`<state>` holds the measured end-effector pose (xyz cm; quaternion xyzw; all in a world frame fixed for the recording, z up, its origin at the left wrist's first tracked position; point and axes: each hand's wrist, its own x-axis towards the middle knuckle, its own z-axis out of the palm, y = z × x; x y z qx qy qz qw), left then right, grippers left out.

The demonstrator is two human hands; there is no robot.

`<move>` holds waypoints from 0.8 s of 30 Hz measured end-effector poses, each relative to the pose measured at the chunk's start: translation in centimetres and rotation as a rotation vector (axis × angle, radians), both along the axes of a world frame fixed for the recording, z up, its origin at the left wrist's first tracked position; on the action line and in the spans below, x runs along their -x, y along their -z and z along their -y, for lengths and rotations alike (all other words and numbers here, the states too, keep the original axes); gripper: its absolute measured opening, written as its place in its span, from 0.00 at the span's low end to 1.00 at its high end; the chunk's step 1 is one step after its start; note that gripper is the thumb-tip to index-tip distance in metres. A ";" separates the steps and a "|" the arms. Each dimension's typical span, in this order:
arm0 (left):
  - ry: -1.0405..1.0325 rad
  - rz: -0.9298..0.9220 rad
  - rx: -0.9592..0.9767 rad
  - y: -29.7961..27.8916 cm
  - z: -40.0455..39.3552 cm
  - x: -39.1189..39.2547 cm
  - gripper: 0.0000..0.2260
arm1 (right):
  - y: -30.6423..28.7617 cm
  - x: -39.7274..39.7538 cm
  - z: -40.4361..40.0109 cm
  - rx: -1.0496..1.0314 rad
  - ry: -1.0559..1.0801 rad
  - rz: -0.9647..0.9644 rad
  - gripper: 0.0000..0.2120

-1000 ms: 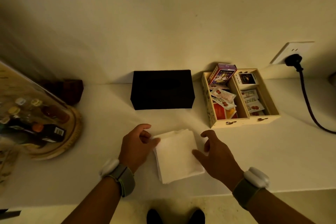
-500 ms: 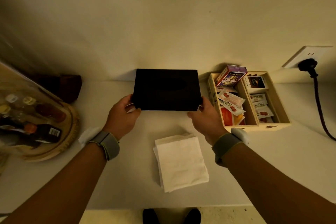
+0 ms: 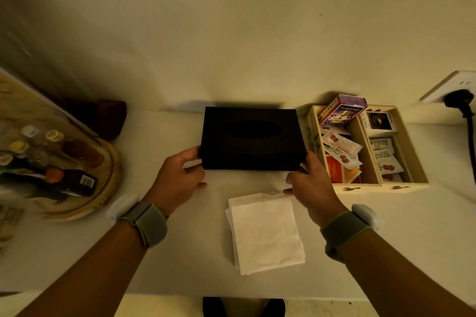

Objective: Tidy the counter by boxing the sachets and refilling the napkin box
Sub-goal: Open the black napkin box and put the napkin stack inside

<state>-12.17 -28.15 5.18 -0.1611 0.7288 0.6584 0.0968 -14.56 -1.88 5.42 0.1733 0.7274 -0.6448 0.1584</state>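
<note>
White surface [image 3: 386, 239] runs along the wall and carries everything; you stand square to it, so both arms reach the middle evenly. The black napkin box [image 3: 251, 139] sits at the back against the wall, oval slot facing up. Your left hand [image 3: 177, 180] and right hand [image 3: 309, 185] clasp its two short ends, fingers curled on the near corners, thumbs toward you. A two-sided hold like this suggests you mean to lift or turn the box to reach its opening; judgement only.

The wooden sachet box [image 3: 365, 185] stands just right of it, two compartments, sachets [image 3: 340, 147] already lying inside, so the boxing step looks largely done.

The napkin stack [image 3: 265, 231] lies flat on the surface directly in front of the black box, between your wrists, near at hand for loading. It is not yet inside.
</note>
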 end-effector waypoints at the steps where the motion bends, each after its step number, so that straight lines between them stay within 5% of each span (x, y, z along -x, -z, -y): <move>1: 0.013 0.004 -0.017 -0.2 0.0 -0.6 0.25 | -0.1 -0.5 -0.1 -0.005 0.001 0.005 0.34; 24: 0.029 -0.163 0.113 -5.3 -0.7 6.2 0.26 | -7.2 4.7 0.3 -0.086 -0.112 -0.121 0.29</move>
